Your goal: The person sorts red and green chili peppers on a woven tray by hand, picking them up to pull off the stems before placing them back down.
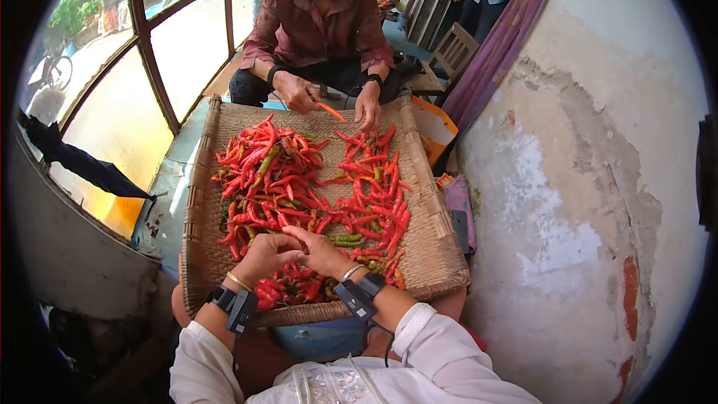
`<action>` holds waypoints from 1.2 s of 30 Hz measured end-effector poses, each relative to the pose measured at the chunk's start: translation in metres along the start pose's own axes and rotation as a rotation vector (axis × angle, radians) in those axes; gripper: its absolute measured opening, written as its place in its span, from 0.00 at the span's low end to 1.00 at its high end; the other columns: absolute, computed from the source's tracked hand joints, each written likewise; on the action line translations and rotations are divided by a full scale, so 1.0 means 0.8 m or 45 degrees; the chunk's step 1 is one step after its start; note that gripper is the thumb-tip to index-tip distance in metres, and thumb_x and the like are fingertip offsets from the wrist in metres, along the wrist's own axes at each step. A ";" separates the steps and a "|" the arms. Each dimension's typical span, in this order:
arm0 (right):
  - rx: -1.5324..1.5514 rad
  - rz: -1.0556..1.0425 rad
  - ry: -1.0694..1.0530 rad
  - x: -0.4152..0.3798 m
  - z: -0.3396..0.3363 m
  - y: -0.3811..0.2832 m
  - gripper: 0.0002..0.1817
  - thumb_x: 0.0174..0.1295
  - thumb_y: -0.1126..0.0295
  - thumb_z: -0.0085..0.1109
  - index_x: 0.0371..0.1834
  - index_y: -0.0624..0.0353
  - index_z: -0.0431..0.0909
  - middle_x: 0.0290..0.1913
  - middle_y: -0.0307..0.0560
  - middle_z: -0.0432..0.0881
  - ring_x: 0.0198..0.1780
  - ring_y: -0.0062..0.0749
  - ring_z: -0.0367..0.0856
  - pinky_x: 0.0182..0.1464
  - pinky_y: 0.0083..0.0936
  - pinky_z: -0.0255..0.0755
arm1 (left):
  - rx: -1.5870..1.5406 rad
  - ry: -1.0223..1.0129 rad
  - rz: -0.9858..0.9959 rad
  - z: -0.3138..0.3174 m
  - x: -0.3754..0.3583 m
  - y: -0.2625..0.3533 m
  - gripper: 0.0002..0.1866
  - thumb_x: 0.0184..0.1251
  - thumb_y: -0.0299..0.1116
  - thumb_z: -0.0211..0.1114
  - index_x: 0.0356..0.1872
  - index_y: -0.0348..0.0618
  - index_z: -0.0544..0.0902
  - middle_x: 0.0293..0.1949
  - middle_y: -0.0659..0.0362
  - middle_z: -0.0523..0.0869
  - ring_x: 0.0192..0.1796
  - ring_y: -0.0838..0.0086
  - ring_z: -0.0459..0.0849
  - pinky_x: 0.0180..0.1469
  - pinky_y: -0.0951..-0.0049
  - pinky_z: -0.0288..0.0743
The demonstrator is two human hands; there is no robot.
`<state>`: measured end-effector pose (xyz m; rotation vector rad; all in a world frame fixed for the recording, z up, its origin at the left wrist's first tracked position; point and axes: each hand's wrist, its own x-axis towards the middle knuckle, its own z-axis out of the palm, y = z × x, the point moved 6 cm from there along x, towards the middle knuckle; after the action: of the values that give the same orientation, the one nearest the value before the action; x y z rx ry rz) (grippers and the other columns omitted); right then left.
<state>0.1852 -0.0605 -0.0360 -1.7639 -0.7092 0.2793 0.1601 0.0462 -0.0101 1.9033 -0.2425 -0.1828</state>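
Note:
Both my hands meet over the near part of a pile of red chili peppers (273, 168) on a woven tray (198, 232). My left hand (267, 256) is closed, its thumb and fingers bent towards the other hand. Against its fingertips, my right hand (325, 256) is closed too. Whatever lies between the fingers is hidden. Red chilies lie under and around both hands, and a few green chilies (348, 240) show just right of my right hand. A second, looser heap of chilies (374, 187) spreads along the tray's right side.
Across the tray sits another person (321, 22), holding an orange-red chili (330, 111). A folded dark umbrella (90, 164) and windows are on the left. To the right stand a plastered wall (553, 202), a purple curtain (497, 67) and a wooden chair (452, 52).

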 end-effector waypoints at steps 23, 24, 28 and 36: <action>1.695 0.227 1.146 -0.039 -0.151 0.048 0.14 0.59 0.60 0.52 0.43 0.56 0.71 0.32 0.42 0.80 0.27 0.24 0.75 0.28 0.22 0.68 | 0.865 0.191 -0.013 -0.020 -0.004 -0.011 0.10 0.45 0.33 0.66 0.28 0.40 0.80 0.26 0.52 0.81 0.30 0.57 0.79 0.34 0.65 0.73; 1.696 0.227 1.145 -0.040 -0.150 0.057 0.14 0.59 0.60 0.52 0.43 0.56 0.71 0.32 0.42 0.80 0.27 0.24 0.75 0.28 0.22 0.68 | 0.865 0.191 -0.013 -0.020 -0.004 -0.012 0.10 0.45 0.33 0.66 0.28 0.40 0.80 0.26 0.52 0.81 0.30 0.57 0.79 0.34 0.65 0.73; 1.416 0.636 0.771 -0.035 -0.107 0.064 0.17 0.59 0.62 0.53 0.48 0.59 0.68 0.31 0.39 0.79 0.28 0.21 0.76 0.26 0.18 0.68 | 0.969 0.484 -0.003 -0.040 -0.005 -0.014 0.13 0.43 0.31 0.66 0.34 0.42 0.79 0.34 0.54 0.77 0.41 0.59 0.75 0.44 0.66 0.70; 0.237 0.630 -0.019 -0.015 -0.037 0.045 0.14 0.58 0.68 0.53 0.43 0.65 0.73 0.27 0.37 0.76 0.24 0.16 0.73 0.25 0.14 0.67 | 1.047 0.739 -0.067 -0.055 -0.011 -0.017 0.24 0.39 0.31 0.69 0.44 0.44 0.74 0.46 0.52 0.71 0.50 0.56 0.68 0.51 0.64 0.66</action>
<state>0.2023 -0.0967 -0.0623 -1.7374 -0.2353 0.6712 0.1636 0.0930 -0.0080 2.6715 0.1613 0.5113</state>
